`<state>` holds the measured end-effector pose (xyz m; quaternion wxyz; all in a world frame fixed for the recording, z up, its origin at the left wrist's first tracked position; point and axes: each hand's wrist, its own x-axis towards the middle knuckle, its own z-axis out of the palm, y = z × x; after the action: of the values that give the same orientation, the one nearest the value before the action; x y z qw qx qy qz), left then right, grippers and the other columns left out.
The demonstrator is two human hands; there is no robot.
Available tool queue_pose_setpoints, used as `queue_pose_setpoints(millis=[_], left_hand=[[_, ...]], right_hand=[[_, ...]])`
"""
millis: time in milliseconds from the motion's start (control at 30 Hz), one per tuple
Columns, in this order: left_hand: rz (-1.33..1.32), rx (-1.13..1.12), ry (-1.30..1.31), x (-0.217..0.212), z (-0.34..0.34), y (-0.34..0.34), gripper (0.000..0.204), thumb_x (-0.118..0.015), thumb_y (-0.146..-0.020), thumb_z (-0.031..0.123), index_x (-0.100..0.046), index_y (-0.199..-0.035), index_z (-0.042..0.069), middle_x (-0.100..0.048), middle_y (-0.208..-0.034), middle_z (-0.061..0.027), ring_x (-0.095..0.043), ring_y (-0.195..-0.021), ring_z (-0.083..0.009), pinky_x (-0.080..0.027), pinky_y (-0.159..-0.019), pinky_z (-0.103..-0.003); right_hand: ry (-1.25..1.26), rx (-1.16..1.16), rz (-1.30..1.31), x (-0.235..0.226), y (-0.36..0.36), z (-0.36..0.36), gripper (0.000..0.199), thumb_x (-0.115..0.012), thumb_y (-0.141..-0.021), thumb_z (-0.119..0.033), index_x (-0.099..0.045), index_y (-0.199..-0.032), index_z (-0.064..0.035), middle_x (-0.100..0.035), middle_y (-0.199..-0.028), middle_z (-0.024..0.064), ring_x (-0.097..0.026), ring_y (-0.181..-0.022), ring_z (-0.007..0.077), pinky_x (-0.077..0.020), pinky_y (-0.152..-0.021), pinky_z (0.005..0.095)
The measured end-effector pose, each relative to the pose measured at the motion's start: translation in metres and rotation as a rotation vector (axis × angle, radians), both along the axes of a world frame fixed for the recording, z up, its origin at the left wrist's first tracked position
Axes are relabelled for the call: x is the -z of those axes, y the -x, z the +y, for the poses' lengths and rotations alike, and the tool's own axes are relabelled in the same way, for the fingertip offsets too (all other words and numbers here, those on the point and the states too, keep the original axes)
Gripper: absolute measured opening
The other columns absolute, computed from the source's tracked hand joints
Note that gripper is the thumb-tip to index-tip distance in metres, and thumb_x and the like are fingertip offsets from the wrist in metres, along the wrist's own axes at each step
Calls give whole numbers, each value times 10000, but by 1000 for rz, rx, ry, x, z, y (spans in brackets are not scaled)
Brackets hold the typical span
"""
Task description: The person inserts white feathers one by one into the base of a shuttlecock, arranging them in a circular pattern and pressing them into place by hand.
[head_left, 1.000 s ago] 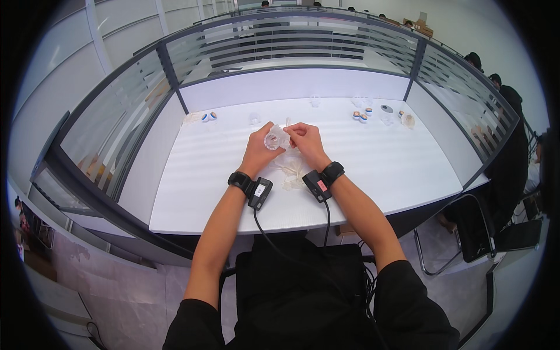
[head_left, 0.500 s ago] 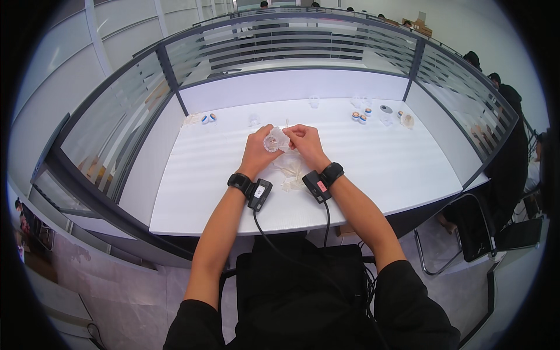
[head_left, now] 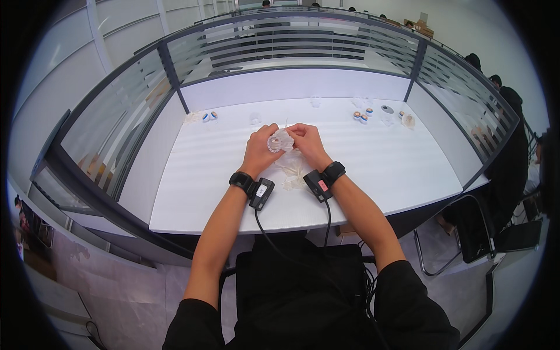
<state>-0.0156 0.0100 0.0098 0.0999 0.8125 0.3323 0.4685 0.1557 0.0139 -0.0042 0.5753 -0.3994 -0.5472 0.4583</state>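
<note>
Over the middle of the white desk, my left hand [head_left: 258,149] is closed around a small clear, ridged plastic cup [head_left: 280,141], its round end tilted toward me. My right hand [head_left: 308,142] is closed with thumb and fingers pinched at the cup's right edge; what lies between those fingertips is too small to make out. A thin pale stick-like piece [head_left: 286,122] rises between the two hands, its lower end hidden. Crumpled, cream-coloured translucent wrapping [head_left: 293,174] lies on the desk below my hands, partly covered by my right wrist.
Several small blue-and-white round tubs [head_left: 360,118] stand at the back right, near a grey oval disc [head_left: 387,109] and a crumpled wrapper [head_left: 408,121]. Two similar tubs [head_left: 209,117] sit at the back left. Partition panels [head_left: 291,84] enclose the desk; a chair [head_left: 466,233] stands beyond its right side.
The cup has shifted slightly right and turned a little in my left hand. Its cloudy side no longer spreads as far toward my right fingers. Both hands keep nearly the same place.
</note>
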Motion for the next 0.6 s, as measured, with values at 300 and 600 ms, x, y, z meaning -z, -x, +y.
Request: queue_pose_setpoints(millis=[300, 600], left_hand=[[23, -35, -11, -2, -4, -1, 335, -793, -671, 78, -580, -929, 45, -608, -840, -144, -624, -779, -363, -483, -671, -422], [57, -69, -24, -2, -6, -1, 367, -803, -654, 85, -588, -951, 71, -617, -855, -126, -635, -805, -356, -500, -690, -431]], right_hand=[[-39, -18, -22, -2, -1, -1, 162, -699, -951, -152, -712, -935, 8, -714, -761, 56, -570, -586, 71, -452, -539, 224], [-36, -31, -11, -3, -1, -3, 133, -682, -954, -125, -704, -939, 5, -703, -743, 51, -540, -574, 61, -421, -520, 220]])
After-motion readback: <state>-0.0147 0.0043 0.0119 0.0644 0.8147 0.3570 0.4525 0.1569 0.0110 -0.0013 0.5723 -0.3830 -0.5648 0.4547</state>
